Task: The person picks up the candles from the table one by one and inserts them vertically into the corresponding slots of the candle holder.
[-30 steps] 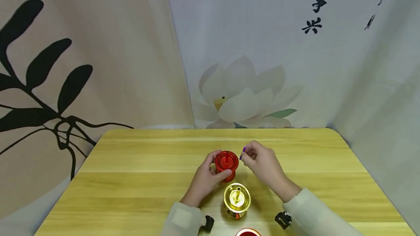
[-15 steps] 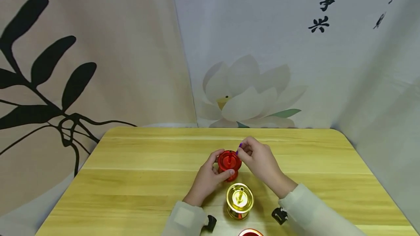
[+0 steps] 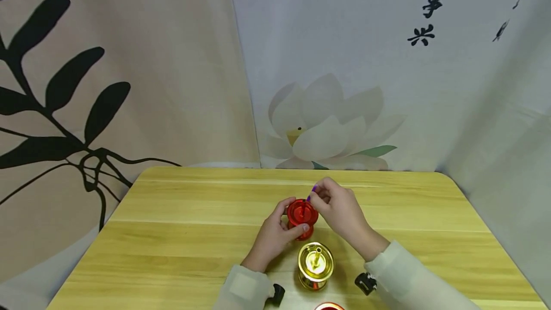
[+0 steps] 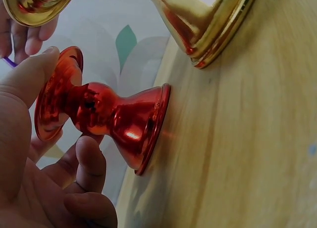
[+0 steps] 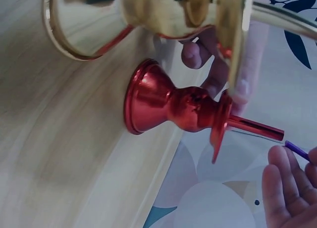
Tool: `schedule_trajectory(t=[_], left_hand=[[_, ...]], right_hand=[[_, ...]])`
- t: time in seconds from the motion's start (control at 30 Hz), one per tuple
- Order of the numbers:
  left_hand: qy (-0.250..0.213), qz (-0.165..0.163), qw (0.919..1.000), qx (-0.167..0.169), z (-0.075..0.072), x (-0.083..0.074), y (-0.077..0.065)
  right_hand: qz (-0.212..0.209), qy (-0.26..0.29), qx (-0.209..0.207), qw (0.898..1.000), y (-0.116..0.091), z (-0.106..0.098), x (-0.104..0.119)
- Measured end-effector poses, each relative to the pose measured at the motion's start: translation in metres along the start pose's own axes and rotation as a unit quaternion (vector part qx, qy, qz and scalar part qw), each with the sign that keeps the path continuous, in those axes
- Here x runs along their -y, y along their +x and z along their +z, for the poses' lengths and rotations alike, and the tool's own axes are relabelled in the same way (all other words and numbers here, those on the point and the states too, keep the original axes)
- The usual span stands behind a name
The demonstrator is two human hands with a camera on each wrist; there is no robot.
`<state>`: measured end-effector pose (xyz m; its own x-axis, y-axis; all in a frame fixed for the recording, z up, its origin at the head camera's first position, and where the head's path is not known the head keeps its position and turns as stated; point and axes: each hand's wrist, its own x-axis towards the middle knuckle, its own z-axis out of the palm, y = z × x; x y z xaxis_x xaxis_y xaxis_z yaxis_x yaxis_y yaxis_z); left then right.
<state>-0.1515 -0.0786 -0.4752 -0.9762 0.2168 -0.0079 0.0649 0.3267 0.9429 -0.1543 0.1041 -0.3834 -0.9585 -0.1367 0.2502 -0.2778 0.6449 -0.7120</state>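
Observation:
A shiny red candle holder (image 3: 303,215), with a flared foot, a round dish and a thin upright tube (image 5: 257,128), stands on the wooden table. My left hand (image 3: 275,234) holds it by the dish, thumb on the near side of the rim and fingers around the far side. Between the thumb and fingertips of my right hand (image 3: 341,208) is a thin purple stick (image 5: 297,151). Its lower end is right at the top of the red tube in the right wrist view. The rest of the stick is hidden by my fingers.
A taller gold candle holder (image 3: 316,266) of the same shape stands close in front of the red one, between my forearms. At the near edge of the head view shows part of a round red container (image 3: 329,306). A printed curtain (image 3: 193,85) hangs behind the table.
My right hand has come left with the purple stick, from beside the red candle holder to the top of its tube. My left hand keeps its hold on the dish.

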Motion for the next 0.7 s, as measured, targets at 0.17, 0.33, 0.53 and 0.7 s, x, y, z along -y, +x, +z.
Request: schedule_trajectory(t=[0.17,0.33,0.53,0.7], left_hand=[[0.001,-0.001,1.0000,0.003,0.000,-0.001,0.000],[0.001,-0.004,1.0000,0.005,-0.001,-0.002,-0.001],[0.033,0.012,0.9993,-0.011,-0.003,-0.006,-0.005],[0.121,0.047,0.9902,-0.053,-0.006,-0.013,-0.011]], right_hand=[[-0.003,0.005,0.003,1.000,0.001,0.000,0.005],[-0.001,-0.002,0.014,1.000,0.002,0.001,0.008],[-0.009,-0.010,0.025,1.000,0.003,0.003,0.009],[-0.010,-0.021,0.030,0.999,0.002,0.003,0.009]])
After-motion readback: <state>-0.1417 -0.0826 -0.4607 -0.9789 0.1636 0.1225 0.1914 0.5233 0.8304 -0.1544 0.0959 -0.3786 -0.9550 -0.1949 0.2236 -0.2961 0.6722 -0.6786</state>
